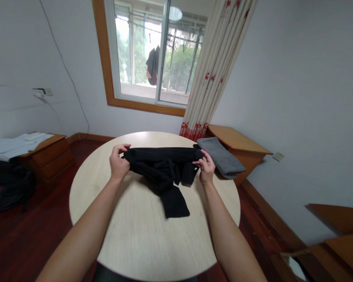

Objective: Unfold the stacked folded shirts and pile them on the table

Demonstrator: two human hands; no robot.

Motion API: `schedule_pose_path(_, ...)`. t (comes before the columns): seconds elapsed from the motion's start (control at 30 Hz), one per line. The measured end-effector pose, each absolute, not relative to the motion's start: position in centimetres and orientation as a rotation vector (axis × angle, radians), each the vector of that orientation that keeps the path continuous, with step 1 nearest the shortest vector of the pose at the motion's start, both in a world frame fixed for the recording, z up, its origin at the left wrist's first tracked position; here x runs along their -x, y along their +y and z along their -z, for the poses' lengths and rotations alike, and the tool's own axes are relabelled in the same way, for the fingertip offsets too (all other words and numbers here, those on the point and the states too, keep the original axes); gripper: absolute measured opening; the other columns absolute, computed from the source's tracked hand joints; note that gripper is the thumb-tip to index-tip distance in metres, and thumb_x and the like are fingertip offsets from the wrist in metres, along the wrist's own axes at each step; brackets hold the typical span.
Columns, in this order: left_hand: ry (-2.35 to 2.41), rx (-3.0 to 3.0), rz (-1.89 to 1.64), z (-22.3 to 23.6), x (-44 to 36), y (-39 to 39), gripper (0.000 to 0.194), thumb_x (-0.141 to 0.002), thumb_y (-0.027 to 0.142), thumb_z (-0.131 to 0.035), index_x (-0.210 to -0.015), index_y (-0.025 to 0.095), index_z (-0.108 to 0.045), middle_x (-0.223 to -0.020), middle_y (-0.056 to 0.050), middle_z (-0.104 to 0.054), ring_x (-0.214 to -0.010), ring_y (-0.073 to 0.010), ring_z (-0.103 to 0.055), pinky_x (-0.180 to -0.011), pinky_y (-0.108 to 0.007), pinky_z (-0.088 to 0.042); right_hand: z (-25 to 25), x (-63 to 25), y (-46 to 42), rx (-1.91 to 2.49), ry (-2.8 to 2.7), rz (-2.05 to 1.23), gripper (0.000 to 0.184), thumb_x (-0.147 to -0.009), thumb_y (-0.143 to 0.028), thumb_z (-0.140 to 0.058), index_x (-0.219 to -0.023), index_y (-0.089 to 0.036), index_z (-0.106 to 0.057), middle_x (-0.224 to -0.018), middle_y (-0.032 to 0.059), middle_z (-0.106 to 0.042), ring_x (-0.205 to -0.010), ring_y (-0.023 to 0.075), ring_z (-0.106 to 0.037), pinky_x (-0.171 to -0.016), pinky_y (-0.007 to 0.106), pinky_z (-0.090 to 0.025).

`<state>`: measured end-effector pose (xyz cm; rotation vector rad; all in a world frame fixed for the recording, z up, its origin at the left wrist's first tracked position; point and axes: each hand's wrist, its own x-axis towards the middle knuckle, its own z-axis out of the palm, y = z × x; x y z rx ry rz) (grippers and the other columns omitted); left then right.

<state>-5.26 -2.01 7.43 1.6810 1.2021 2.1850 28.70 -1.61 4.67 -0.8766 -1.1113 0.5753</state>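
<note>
A black garment [161, 168] lies partly bunched on the round pale wooden table [141, 235], with one end trailing toward me. My left hand [118, 160] pinches its left end between thumb and fingers. At the garment's right end, my right hand [206, 166] grips the cloth. The stretch between both hands is pulled fairly straight along the far side. A folded grey cloth [222, 156] rests at the table's right edge, just beyond my right hand.
A wooden cabinet [238, 145] stands right of the table by a flowered curtain [214, 70]. On the left, a low wooden drawer unit [50, 152] carries white cloth, with a dark bag [6, 188] on the red-brown floor. A window [155, 51] is behind.
</note>
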Motion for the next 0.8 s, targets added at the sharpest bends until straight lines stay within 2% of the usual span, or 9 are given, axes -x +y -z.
schedule_pose_path(0.07,1.287,-1.567,-2.139,-6.8,5.4,-1.4,0.016,-0.074,0.023,-0.062,-0.088,0.021,-0.053,-0.101,-0.006,-0.071,-0.096,-0.0190,-0.067,-0.083,-0.032,-0.053,-4.2,-28.4,-1.3,0.948,-1.150,-0.578,0.060,-0.077,-0.042,-0.063,-0.131,-0.017,-0.059,-0.099,0.0074,-0.071,-0.073,0.0171,-0.068,-0.072,0.031,-0.056)
schedule_pose_path(0.2,1.387,-1.595,-1.928,-5.4,4.4,-0.9,0.022,-0.080,0.024,-0.055,-0.102,0.020,-0.059,-0.108,-0.008,-0.070,-0.099,-0.0202,-0.066,-0.085,-0.033,-0.054,-2.9,-27.6,-0.8,1.204,-1.354,-0.531,0.082,-0.075,-0.045,-0.069,-0.147,-0.014,-0.044,-0.126,0.0168,-0.066,-0.102,0.0260,-0.068,-0.096,0.042,-0.052)
schedule_pose_path(0.37,1.440,-2.003,-1.478,-4.5,2.7,-1.7,0.035,-0.091,0.036,-0.045,-0.116,0.018,-0.062,-0.121,-0.012,-0.067,-0.116,-0.0250,-0.062,-0.104,-0.043,-0.047,-1.4,-28.3,-0.6,1.408,-1.617,-0.462,0.103,-0.071,-0.053,-0.077,-0.156,-0.019,-0.031,-0.158,0.0169,-0.038,-0.144,0.0305,-0.039,-0.118,0.047,-0.033)
schedule_pose_path(0.43,1.484,-2.198,-1.102,-4.2,2.1,-2.3,0.054,-0.088,0.050,-0.053,-0.132,0.018,-0.056,-0.139,-0.015,-0.059,-0.131,-0.0297,-0.054,-0.112,-0.047,-0.039,-1.0,-28.8,-0.6,1.511,-1.750,-0.519,0.109,-0.064,-0.052,-0.083,-0.154,-0.019,-0.033,-0.157,0.0182,-0.039,-0.144,0.0330,-0.039,-0.118,0.050,-0.032)
schedule_pose_path(0.5,1.539,-2.297,-0.688,-4.0,1.6,-3.0,0.090,-0.075,0.061,-0.069,-0.150,0.021,-0.040,-0.159,-0.019,-0.037,-0.145,-0.0370,-0.037,-0.116,-0.056,-0.031,-1.0,-29.1,-0.6,1.624,-1.872,-0.557,0.106,-0.059,-0.048,-0.088,-0.150,-0.019,-0.042,-0.151,0.0190,-0.047,-0.138,0.0355,-0.046,-0.115,0.051,-0.034)
schedule_pose_path(0.6,1.621,-2.326,-0.251,-4.0,0.9,-3.7,0.128,-0.057,0.058,-0.084,-0.160,0.024,-0.016,-0.167,-0.021,-0.007,-0.151,-0.0428,-0.017,-0.116,-0.063,-0.024,-1.3,-28.9,-0.6,1.685,-1.962,-0.514,0.085,-0.060,-0.035,-0.088,-0.137,-0.020,-0.056,-0.140,0.0161,-0.058,-0.126,0.0336,-0.056,-0.109,0.047,-0.040)
schedule_pose_path(0.67,1.697,-2.333,-0.181,-4.1,0.5,-3.8,0.134,-0.056,0.053,-0.087,-0.161,0.023,-0.010,-0.166,-0.024,-0.012,-0.150,-0.0429,-0.021,-0.115,-0.061,-0.027,-1.8,-28.3,-0.7,1.655,-1.979,-0.500,0.065,-0.063,-0.023,-0.084,-0.125,-0.021,-0.065,-0.126,0.0118,-0.067,-0.113,0.0295,-0.062,-0.101,0.043,-0.045)
schedule_pose_path(0.73,1.781,-2.331,-0.231,-4.3,0.3,-3.6,0.129,-0.059,0.049,-0.086,-0.161,0.022,-0.012,-0.158,-0.025,-0.034,-0.143,-0.0429,-0.038,-0.109,-0.055,-0.038,-2.4,-27.6,-1.1,1.557,-2.009,-0.567,0.051,-0.062,-0.012,-0.078,-0.111,-0.022,-0.070,-0.110,0.0067,-0.071,-0.101,0.0254,-0.064,-0.094,0.039,-0.047)
schedule_pose_path(0.8,1.815,-2.316,-0.336,-4.4,0.4,-3.3,0.112,-0.066,0.042,-0.082,-0.159,0.024,-0.023,-0.144,-0.020,-0.055,-0.128,-0.0393,-0.055,-0.101,-0.048,-0.047,-3.1,-27.0,-1.8,1.379,-2.033,-0.763,0.043,-0.060,-0.010,-0.074,-0.102,-0.021,-0.071,-0.099,0.0026,-0.070,-0.094,0.0225,-0.064,-0.089,0.036,-0.048)
